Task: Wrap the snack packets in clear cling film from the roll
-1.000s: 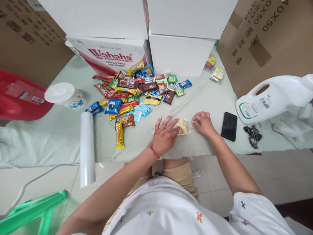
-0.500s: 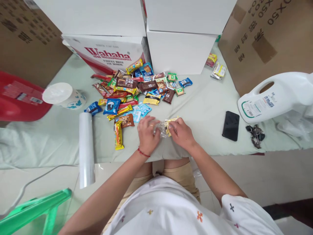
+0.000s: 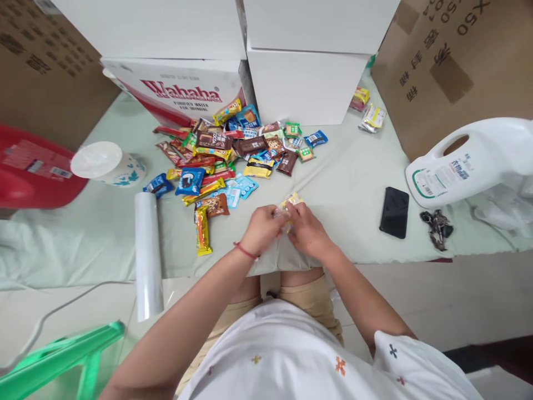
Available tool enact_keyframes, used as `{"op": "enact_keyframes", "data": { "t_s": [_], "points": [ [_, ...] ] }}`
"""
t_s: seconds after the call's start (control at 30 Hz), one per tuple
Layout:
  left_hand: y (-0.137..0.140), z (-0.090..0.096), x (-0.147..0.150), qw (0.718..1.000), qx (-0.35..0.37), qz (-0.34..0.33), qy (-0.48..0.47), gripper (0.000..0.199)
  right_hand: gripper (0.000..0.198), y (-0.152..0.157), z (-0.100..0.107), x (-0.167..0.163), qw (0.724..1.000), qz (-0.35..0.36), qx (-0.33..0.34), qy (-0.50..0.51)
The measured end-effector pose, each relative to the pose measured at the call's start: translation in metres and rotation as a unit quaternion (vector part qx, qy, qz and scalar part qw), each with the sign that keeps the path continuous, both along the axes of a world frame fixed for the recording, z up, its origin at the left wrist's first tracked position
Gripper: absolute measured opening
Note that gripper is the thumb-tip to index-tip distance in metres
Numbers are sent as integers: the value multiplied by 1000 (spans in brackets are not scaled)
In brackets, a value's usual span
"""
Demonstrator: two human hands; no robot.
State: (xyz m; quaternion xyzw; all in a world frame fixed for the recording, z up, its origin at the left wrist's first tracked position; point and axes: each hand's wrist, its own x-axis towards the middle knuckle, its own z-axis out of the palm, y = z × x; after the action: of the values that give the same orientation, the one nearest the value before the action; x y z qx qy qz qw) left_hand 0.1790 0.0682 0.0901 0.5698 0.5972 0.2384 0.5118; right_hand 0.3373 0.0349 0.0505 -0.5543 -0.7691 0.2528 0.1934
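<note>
Near the front edge of the table, both my hands meet at a small yellow snack packet (image 3: 293, 198) with clear plastic wrap about it. My right hand (image 3: 310, 232) pinches the packet from the right. My left hand (image 3: 262, 228), with a red cord at the wrist, is closed on the plastic at its left side and slightly blurred. The fingers hide most of the packet. Left of and beyond my hands lies a heap of wrapped snacks (image 3: 216, 145), with a yellow-wrapped bar (image 3: 202, 230) nearest me.
A plastic film roll (image 3: 149, 255) overhangs the front edge, near a paper cup (image 3: 109, 162) and red jug (image 3: 35, 169). White boxes (image 3: 297, 89) stand behind. To the right are wrapped packets (image 3: 373, 118), a phone (image 3: 394, 213), keys (image 3: 437, 229) and a white detergent bottle (image 3: 470, 161).
My left hand has moved right, and its spread fingers have closed on the plastic against my right hand. The clear plastic that stretched between my hands is now mostly covered.
</note>
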Motion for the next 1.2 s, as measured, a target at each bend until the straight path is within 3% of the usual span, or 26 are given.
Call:
{"op": "enact_keyframes", "data": {
  "t_s": [0.13, 0.2, 0.27, 0.33, 0.4, 0.47, 0.53, 0.63, 0.7, 0.8, 0.87, 0.9, 1.0, 1.07, 1.1, 1.2],
  "points": [
    [22, -11, 28, 995, -22, 68, -72, 21, 109, 5, -4, 14, 978, 11, -110, 178],
    [27, -18, 29, 995, -2, 74, -60, 19, 101, 4, -4, 24, 939, 22, -193, 285],
    [26, -21, 25, 998, 41, 35, -12, 19, 86, 4, -4, 31, 893, -1, -241, 380],
    [18, -18, 24, 990, 101, -43, 88, 24, 70, 7, -4, 32, 862, -76, -234, 442],
    [8, -10, 28, 964, 138, -108, 200, 35, 57, 11, -3, 28, 854, -163, -188, 457],
    [-1, 0, 37, 947, 147, -115, 263, 41, 46, 16, -1, 24, 852, -221, -149, 450],
    [-8, 7, 46, 937, 165, -97, 291, 38, 41, 18, 1, 20, 837, -236, -161, 466],
    [-14, 10, 57, 921, 216, -101, 307, 34, 46, 13, 4, 21, 782, -251, -204, 532],
    [-13, 8, 62, 910, 254, -123, 304, 34, 50, 6, 5, 25, 755, -292, -197, 554],
    [-11, 2, 64, 898, 293, -151, 290, 34, 52, -9, 8, 36, 736, -343, -186, 553],
    [-11, -3, 63, 893, 302, -158, 294, 35, 50, -20, 13, 45, 751, -359, -173, 527],
    [-12, -6, 63, 888, 310, -161, 299, 34, 48, -25, 18, 50, 773, -367, -151, 495],
    [-20, -19, 63, 856, 367, -185, 313, 34, 40, -27, 30, 66, 889, -323, -8, 323],
    [-25, -30, 66, 832, 405, -211, 316, 36, 48, -14, 31, 76, 959, -180, 72, 207],
    [-27, -35, 68, 824, 416, -220, 317, 37, 58, -4, 28, 80, 978, -89, 86, 167],
    [-23, -49, 68, 821, 419, -232, 312, 44, 81, 28, 6, 93, 985, 109, 47, 125]
  ]
}}
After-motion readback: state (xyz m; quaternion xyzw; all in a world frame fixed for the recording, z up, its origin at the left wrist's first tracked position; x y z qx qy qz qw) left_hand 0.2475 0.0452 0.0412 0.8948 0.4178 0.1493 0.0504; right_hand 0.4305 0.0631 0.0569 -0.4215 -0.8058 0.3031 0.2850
